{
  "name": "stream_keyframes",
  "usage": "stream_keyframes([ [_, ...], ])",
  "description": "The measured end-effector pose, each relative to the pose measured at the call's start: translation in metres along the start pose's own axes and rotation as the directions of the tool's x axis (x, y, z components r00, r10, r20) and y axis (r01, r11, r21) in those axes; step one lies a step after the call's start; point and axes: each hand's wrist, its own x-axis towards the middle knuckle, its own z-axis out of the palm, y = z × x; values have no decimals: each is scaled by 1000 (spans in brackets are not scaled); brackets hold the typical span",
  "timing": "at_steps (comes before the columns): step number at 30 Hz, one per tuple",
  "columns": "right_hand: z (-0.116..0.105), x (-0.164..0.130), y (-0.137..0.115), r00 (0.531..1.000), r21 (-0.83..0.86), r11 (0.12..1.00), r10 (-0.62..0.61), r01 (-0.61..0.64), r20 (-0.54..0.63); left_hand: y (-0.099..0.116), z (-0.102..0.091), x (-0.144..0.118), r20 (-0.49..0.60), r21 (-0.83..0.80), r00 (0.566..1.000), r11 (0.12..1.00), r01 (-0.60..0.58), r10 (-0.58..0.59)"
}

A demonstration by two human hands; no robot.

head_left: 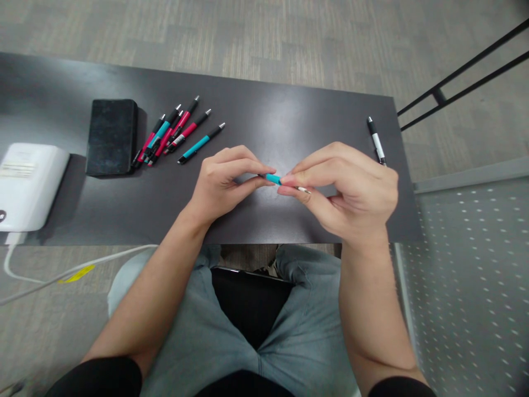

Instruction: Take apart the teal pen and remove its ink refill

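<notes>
Both hands meet over the middle of the dark table (289,118), gripping one teal pen (273,178). My left hand (223,182) pinches its left end with fingertips. My right hand (347,187) closes around the right end, where a silver tip pokes out below the thumb. Only a short teal stretch of the barrel shows between the hands; the remainder is covered by fingers.
Several red and teal pens (176,132) lie in a loose pile at the back left, beside a black box (111,137). A white pen (376,141) lies alone at the right. A white device (27,184) with a cable sits at the left edge. A perforated metal panel (475,275) stands right.
</notes>
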Motion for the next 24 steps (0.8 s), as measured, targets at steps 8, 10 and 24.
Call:
stream_keyframes([
  [8,1,-5,1,985,88,990,94,-107,142,-10,-1,-3,15,28,1000,999,18,-19],
  [10,1,-6,0,984,56,989,127,-135,127,-12,-2,-5,8,38,1000,999,28,-29],
  [24,-7,16,-30,998,-41,999,36,-34,44,-4,-1,-1,2,-1,998,998,56,-56],
])
